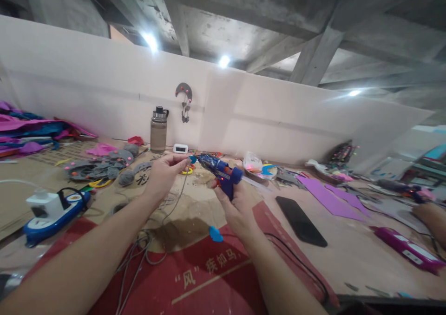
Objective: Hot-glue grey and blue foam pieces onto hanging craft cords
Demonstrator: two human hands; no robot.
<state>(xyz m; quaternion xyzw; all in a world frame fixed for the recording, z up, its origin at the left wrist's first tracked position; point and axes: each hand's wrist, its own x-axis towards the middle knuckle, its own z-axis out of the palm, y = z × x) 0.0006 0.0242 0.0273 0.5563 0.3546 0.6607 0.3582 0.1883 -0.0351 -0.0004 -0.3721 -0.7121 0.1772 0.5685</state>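
My left hand [163, 175] pinches a small blue piece [193, 159] between thumb and fingertips, near the middle of the view. A grey cord [180, 193] runs down from these fingertips to loose loops on the table. My right hand [239, 208] is wrapped round the handle of a blue hot glue gun [216, 165], whose nozzle points left, close to the blue piece. Whether the nozzle touches the piece I cannot tell. Below the gun, another blue piece [215, 233] lies on the red printed sheet [216, 282].
At left are a power strip [52, 219] and grey decorations [101, 166]. A bottle [158, 131] stands by the back panel. To the right lie a black phone [301, 221], purple sheets [327, 196] and a magenta power strip [407, 250]. Another person's hand [430, 217] shows at far right.
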